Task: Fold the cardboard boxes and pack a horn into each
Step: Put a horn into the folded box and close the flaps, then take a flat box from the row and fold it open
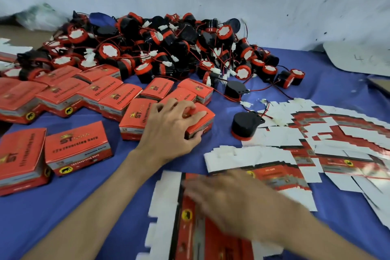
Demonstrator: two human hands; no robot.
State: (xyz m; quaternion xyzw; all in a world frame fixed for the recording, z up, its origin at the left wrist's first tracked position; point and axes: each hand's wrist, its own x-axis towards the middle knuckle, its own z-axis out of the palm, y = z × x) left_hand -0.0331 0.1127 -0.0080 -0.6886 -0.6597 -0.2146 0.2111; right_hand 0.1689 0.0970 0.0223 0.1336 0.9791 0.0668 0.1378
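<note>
My left hand [168, 126] grips a closed red box [202, 121] from above, fingers over its top and thumb against its near side, as it stands on the blue cloth beside other packed boxes. My right hand [228, 198], blurred, lies flat with spread fingers over a stack of flat unfolded red-and-white box blanks [190, 217] near the front edge. One loose black horn with a red rim [244, 125] sits just right of the gripped box. A large pile of black and red horns [160, 48] with red wires lies at the back.
Several folded red boxes [76, 150] fill the left side of the blue cloth [63, 207]. More flat box blanks [316, 143] fan out on the right. A white wall runs behind the pile; a grey board [358, 59] lies at the far right.
</note>
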